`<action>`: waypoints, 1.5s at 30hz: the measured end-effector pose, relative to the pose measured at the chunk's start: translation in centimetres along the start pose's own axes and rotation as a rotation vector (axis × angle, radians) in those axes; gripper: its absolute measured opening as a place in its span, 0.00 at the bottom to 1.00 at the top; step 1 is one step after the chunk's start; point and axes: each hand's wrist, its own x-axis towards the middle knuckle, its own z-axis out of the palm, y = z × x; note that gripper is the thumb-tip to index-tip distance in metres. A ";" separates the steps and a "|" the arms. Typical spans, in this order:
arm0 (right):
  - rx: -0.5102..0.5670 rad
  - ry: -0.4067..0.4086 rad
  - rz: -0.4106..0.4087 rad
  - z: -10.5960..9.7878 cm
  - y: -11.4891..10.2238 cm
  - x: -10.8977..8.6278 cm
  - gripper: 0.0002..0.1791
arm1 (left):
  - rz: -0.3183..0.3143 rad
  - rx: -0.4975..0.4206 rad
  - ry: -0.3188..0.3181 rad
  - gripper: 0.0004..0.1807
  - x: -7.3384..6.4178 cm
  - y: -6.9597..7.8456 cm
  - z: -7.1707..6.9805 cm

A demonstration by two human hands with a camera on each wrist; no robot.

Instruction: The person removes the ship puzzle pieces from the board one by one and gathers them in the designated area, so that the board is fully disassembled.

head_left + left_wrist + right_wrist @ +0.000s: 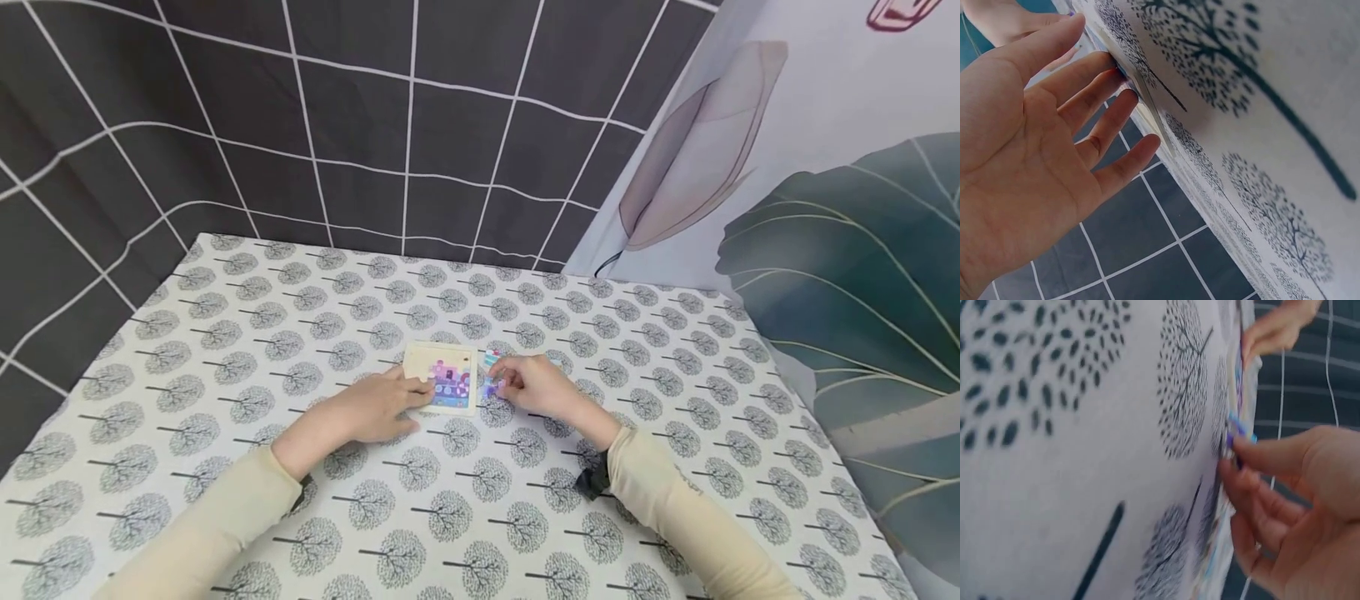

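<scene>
A small jigsaw puzzle tray point(417, 362) with a cream frame lies on the cloth, and joined pink, purple and blue pieces point(450, 390) cover part of it. My left hand point(382, 407) rests at the tray's left side, its fingertips touching it; in the left wrist view the fingers point(1107, 125) are spread and nearly straight. Just right of the tray, my right hand point(542, 387) pinches a purple-and-blue puzzle piece point(1238, 428) between thumb and fingertips. A loose blue, white and red piece point(492, 357) lies beyond those fingers. The right hand hides part of the area beside the tray.
A white cloth with a grey tree print point(480, 492) covers the table. Behind it hangs a dark curtain point(360, 125) with white grid lines. A pale curtain with large leaves point(847, 250) hangs at the right, with a black cable point(607, 263) near the table's back edge.
</scene>
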 end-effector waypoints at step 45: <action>-0.055 -0.110 -0.069 -0.7 -0.2 -0.2 0.14 | 0.011 0.017 0.018 0.27 0.1 0.1 0.2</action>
